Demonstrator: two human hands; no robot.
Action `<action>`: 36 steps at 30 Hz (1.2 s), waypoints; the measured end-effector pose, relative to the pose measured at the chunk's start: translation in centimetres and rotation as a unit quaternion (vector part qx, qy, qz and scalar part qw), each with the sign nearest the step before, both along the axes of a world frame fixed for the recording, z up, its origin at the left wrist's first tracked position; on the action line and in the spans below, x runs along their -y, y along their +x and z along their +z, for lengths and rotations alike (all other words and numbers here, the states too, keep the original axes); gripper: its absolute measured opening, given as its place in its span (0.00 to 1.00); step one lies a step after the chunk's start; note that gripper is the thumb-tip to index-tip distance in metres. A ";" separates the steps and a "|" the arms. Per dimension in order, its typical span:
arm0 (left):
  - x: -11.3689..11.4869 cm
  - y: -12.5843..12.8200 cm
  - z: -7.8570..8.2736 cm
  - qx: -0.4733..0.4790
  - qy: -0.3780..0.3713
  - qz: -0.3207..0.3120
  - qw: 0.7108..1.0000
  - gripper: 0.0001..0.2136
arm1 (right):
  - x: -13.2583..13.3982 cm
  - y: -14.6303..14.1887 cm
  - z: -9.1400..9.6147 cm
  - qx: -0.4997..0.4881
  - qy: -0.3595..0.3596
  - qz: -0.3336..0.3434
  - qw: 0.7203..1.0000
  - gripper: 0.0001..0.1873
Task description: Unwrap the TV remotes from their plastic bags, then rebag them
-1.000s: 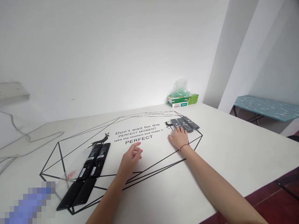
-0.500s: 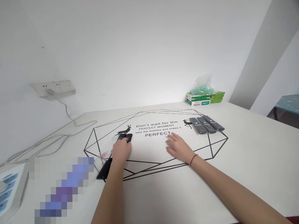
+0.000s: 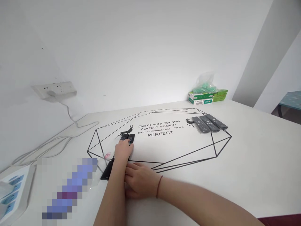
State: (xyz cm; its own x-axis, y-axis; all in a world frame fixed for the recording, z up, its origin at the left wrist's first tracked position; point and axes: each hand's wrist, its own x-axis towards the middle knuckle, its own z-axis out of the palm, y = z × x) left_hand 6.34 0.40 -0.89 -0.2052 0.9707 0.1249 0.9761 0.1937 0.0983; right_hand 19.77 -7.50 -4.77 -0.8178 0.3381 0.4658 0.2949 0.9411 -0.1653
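Note:
My left hand (image 3: pixel 124 149) curls over a pair of black remote controls (image 3: pixel 131 138) that lie side by side, their far ends showing beyond my fingers. Left of my left forearm, a black remote's near end (image 3: pixel 107 172) sticks out, with a clear plastic wrapper (image 3: pixel 102 158) bearing red print beside it. Low on the table, my right hand (image 3: pixel 143 181) points leftward against my left forearm. Its fingers look stretched and slightly apart, but the forearm hides their tips. Three dark remote controls (image 3: pixel 201 124) lie in a row at the right.
A power strip (image 3: pixel 20 188) sits at the left front, near grey cables (image 3: pixel 56 141) leading to a wall socket (image 3: pixel 57 88). A pixelated blue-purple patch (image 3: pixel 75 185) covers something there. Green-and-white boxes (image 3: pixel 199 97) under a plastic bag (image 3: pixel 205 83) stand by the wall.
My right hand has moved left and nearer to me, from the table's middle to beside my left forearm. My left hand stays on the black remotes.

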 end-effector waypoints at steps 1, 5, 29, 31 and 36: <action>0.0 -0.1 0.2 0.011 -0.008 0.000 1.000 0.20 | 0.0 -0.7 0.0 0.002 -0.007 0.004 1.000 0.21; -0.1 -0.3 0.4 0.014 -0.030 -0.005 0.999 0.21 | -0.2 -1.1 0.1 0.019 -0.027 -0.002 0.999 0.27; 0.5 1.3 1.0 0.013 -0.063 -0.020 0.998 0.26 | -0.5 -0.3 0.3 0.049 -0.047 -0.006 0.998 0.25; 0.5 1.7 1.1 0.029 -0.072 -0.009 0.997 0.27 | -0.5 -0.4 0.2 0.049 -0.051 -0.006 0.997 0.25; 0.2 2.0 0.8 0.065 -0.073 -0.018 0.995 0.31 | -0.7 -0.6 -0.2 0.036 -0.051 0.000 0.998 0.24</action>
